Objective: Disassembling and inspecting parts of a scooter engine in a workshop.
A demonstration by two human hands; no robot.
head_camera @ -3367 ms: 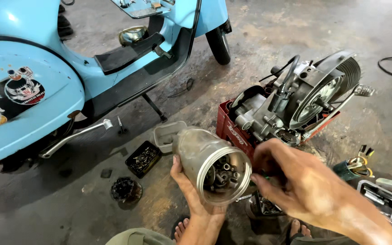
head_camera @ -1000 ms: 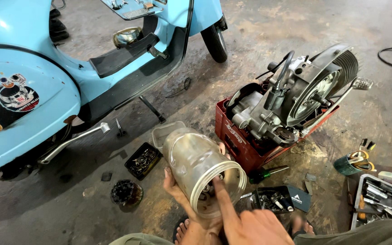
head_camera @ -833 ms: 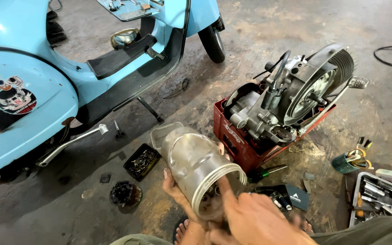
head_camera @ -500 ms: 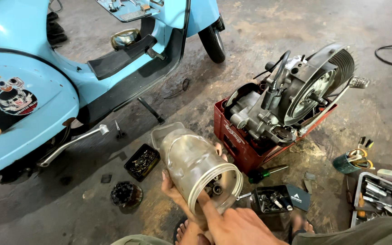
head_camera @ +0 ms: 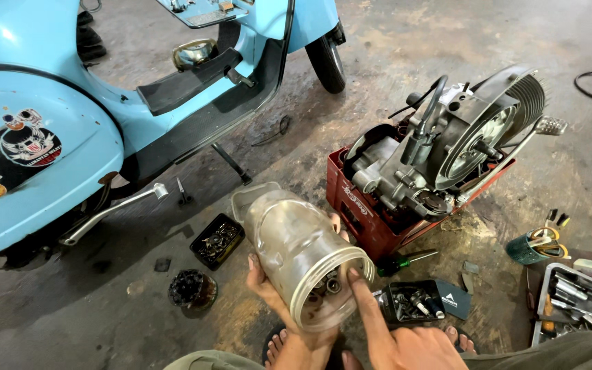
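Your left hand (head_camera: pixel 275 288) has its grip wrapped under a clear plastic jar (head_camera: pixel 296 250), cradling it tilted with the open mouth toward you, above the concrete floor (head_camera: pixel 138 301). Your right hand (head_camera: pixel 405 342) holds nothing: its forefinger is stretched out with the tip on the jar's rim, the other fingers curled loosely. Small metal parts (head_camera: pixel 327 284) lie inside the jar near the mouth. Just right of the jar sits a red crate (head_camera: pixel 361 219) carrying an engine (head_camera: pixel 447 144). A black tray (head_camera: pixel 217 240) of small parts lies left of the jar, and a second one (head_camera: pixel 412 301) lies near your right hand. A blue scooter (head_camera: pixel 70 123) stands beyond.
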